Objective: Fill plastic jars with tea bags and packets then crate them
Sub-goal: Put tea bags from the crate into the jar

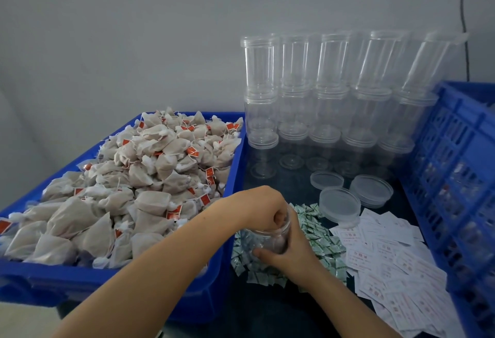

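Here, left hand (270, 210) fingers curl inside the clear plastic jar (270, 236) gripped by right hand (290, 253): filling step; more beige tea bags (139, 177) likely next.

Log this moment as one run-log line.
step: filling jar | left hand: fingers in jar mouth | right hand: grips jar | lids: off

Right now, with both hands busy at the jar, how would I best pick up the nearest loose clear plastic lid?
Take the nearest round clear plastic lid by its rim, from above. It lies flat and shallow, overlapping the white paper slips, so fingers pinching opposite edges suit it.
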Available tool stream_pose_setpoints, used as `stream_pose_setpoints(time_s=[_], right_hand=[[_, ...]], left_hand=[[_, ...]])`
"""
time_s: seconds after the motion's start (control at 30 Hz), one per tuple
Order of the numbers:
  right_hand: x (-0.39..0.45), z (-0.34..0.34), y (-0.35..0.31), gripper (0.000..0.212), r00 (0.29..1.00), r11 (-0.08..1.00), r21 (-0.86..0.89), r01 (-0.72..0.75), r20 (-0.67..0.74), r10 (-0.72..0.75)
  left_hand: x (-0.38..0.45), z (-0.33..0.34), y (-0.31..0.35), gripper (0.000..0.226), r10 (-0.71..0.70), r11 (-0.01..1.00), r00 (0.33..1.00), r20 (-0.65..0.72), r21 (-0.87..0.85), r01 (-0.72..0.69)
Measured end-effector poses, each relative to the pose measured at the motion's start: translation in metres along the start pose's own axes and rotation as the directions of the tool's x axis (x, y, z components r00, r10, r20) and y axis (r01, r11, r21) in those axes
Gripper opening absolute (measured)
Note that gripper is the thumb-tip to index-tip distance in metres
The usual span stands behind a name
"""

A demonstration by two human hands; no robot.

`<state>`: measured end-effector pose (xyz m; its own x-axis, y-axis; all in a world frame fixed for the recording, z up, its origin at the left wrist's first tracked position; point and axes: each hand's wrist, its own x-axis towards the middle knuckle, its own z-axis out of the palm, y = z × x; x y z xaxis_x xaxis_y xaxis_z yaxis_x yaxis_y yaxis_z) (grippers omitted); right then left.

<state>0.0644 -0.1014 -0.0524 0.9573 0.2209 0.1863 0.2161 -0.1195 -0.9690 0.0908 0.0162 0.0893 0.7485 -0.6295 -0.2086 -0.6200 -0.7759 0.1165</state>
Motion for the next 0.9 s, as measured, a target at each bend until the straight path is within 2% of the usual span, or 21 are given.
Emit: stream_pose_setpoints(time_s=[0.13,0.27,0.33,0.43,0.5,0.6,0.73,0.83,0.9], right_hand=[[0.000,0.001,-0.001,0.093,1.000,1.000,0.002,0.008,0.007,-0.008],[-0.001,0.000,-0.002,0.094,1.000,1.000,-0.029,0.010,-0.006,-0.010],[-0.001,-0.001,-0.002,0.095,1.000,0.999,-0.042,0.016,-0.021,-0.016],[-0.001,-0.002,0.001,0.097,1.000,0.999,-0.043,0.026,-0.010,-0.027],[-0.001,-0.003,0.002,0.098,0.999,0.998,-0.042,0.039,-0.003,-0.040],[-0.001,-0.002,0.003,0.097,0.999,0.998,-0.036,0.046,-0.004,-0.046],[-0.001,-0.002,0.004,0.097,0.999,0.998,-0.051,0.038,-0.019,-0.039],[0.000,-0.003,0.006,0.097,0.999,0.998,-0.058,0.037,-0.021,-0.038],[0.000,-0.003,0.007,0.097,0.999,0.998,-0.055,0.038,-0.016,-0.039]], left_hand=[[-0.004,-0.003,-0.005,0.011,0.003,0.999,0.999,-0.036,-0.041,-0.005],[-0.019,-0.021,-0.026,0.014,-0.059,0.980,0.969,-0.241,-0.197,0.011],[-0.030,-0.033,-0.042,0.013,-0.155,0.961,0.907,-0.391,-0.273,0.046],[-0.043,-0.042,-0.073,0.012,-0.325,0.929,0.746,-0.581,-0.342,0.139],[-0.049,-0.043,-0.094,0.019,-0.397,0.916,0.647,-0.651,-0.325,0.235],[-0.049,-0.039,-0.123,0.040,-0.461,0.881,0.590,-0.663,-0.262,0.395],[-0.037,-0.028,-0.150,0.058,-0.503,0.839,0.607,-0.615,-0.181,0.513],[-0.028,-0.022,-0.166,0.049,-0.564,0.803,0.646,-0.514,-0.156,0.576],[-0.025,-0.020,-0.171,0.040,-0.599,0.770,0.627,-0.498,-0.145,0.621]])
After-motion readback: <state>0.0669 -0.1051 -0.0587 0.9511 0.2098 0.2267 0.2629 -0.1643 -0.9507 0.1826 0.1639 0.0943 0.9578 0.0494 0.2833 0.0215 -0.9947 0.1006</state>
